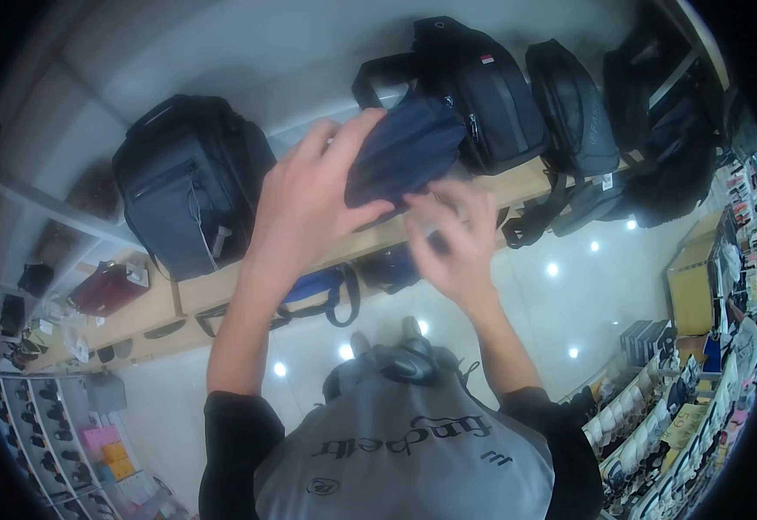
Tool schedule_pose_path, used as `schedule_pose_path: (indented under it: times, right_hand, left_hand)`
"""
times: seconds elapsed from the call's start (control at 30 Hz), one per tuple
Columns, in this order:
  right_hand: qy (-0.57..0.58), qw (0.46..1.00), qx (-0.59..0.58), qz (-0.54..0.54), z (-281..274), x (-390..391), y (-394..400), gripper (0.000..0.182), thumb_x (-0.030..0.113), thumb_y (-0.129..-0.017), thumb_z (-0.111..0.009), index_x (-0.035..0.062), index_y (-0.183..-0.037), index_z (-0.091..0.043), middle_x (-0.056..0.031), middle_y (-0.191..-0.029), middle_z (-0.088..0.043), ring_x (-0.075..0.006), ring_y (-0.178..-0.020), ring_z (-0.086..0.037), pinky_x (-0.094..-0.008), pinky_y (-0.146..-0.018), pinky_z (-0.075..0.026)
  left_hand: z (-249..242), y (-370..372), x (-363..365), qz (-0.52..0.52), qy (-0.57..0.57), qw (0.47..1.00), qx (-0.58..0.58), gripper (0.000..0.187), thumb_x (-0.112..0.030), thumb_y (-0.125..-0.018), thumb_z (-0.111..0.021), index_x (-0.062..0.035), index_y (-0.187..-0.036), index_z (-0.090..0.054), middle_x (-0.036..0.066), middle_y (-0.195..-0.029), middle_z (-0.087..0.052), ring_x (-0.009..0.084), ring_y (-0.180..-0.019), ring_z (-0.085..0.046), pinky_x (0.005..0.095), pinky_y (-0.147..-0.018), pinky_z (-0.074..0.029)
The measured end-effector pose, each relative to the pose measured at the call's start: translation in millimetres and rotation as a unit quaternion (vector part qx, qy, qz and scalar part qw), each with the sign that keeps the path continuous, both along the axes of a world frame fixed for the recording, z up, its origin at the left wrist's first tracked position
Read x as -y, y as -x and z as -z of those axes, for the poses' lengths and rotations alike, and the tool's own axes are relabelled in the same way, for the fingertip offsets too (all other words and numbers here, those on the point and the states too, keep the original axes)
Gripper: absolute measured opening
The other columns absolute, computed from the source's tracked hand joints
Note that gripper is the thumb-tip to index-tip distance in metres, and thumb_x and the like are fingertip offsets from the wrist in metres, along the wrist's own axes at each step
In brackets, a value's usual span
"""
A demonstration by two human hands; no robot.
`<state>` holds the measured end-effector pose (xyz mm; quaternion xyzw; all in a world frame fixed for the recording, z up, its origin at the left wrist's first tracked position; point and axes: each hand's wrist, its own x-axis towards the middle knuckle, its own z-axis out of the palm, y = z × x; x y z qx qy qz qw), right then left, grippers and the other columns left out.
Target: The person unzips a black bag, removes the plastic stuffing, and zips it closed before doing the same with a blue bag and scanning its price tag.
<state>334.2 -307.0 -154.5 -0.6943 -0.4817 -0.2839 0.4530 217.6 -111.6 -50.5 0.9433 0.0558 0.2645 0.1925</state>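
A dark blue fabric item [409, 156] is between my hands, above the light wooden shelf edge. My left hand [313, 186] grips its left side, with the fingers over the top and the thumb along the lower edge. At the lower right corner of the item is my right hand [455, 234], slightly blurred, its fingers bent and apart near the fabric. Whether those fingertips touch it cannot be made out. Just behind and to the right stands a dark backpack [495, 108] with a small red and white tag.
A black backpack [192, 195] stands on the shelf at the left. Further right are a black sling bag [574, 113] and more dark bags. A blue bag [313, 286] sits below the shelf edge. Shoe racks [656, 416] line the lower right, and a red bag [110, 289] lies far left.
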Motion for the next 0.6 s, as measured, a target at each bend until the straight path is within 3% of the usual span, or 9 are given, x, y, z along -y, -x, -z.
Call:
schedule_pose_path:
  times: [0.03, 0.3, 0.47, 0.6]
  right_hand:
    - [0.027, 1.000, -0.005, -0.002, 4.7, -1.5, 2.2, 0.037, 0.013, -0.085, -0.091, 0.0169, -0.121, -0.088, -0.0085, -0.133, -0.070, -0.0361, -0.123, -0.061, -0.0493, -0.105, -0.052]
    - [0.057, 0.997, 0.027, -0.035, 30.7, 6.4, -3.0, 0.025, 0.013, -0.082, -0.091, 0.0134, -0.105, -0.080, -0.0054, -0.133, -0.069, -0.0379, -0.119, -0.060, -0.0496, -0.102, -0.051]
    - [0.126, 0.986, 0.072, -0.085, 5.4, 11.9, -7.3, 0.023, 0.012, -0.082, -0.087, 0.0104, -0.096, -0.070, -0.0050, -0.108, -0.074, -0.0298, -0.102, -0.064, -0.0463, -0.095, -0.049]
    - [0.134, 0.987, 0.022, -0.089, 6.7, 17.3, -6.8, 0.026, 0.006, -0.082, -0.089, 0.0096, -0.098, -0.069, -0.0042, -0.100, -0.073, -0.0320, -0.095, -0.063, -0.0468, -0.088, -0.047]
  left_hand:
    - [0.8, 0.3, 0.4, -0.005, -0.003, 1.000, 0.000, 0.092, -0.017, -0.078, -0.102, -0.0153, -0.161, -0.063, 0.015, -0.129, -0.070, 0.0412, -0.112, -0.074, 0.0486, -0.094, -0.063]
    - [16.6, -7.6, 4.7, -0.060, 0.005, 0.998, 0.032, 0.088, -0.008, -0.083, -0.095, -0.0192, -0.164, -0.061, 0.016, -0.131, -0.070, 0.0433, -0.112, -0.074, 0.0498, -0.094, -0.063]
    - [21.3, -15.0, 8.0, -0.086, 0.007, 0.995, 0.054, 0.085, -0.001, -0.087, -0.089, -0.0202, -0.164, -0.060, 0.018, -0.135, -0.067, 0.0451, -0.115, -0.074, 0.0507, -0.097, -0.062]
    - [22.4, -16.0, 8.6, -0.084, 0.008, 0.996, 0.041, 0.084, 0.000, -0.087, -0.087, -0.0203, -0.164, -0.059, 0.018, -0.135, -0.065, 0.0452, -0.117, -0.073, 0.0505, -0.099, -0.061]
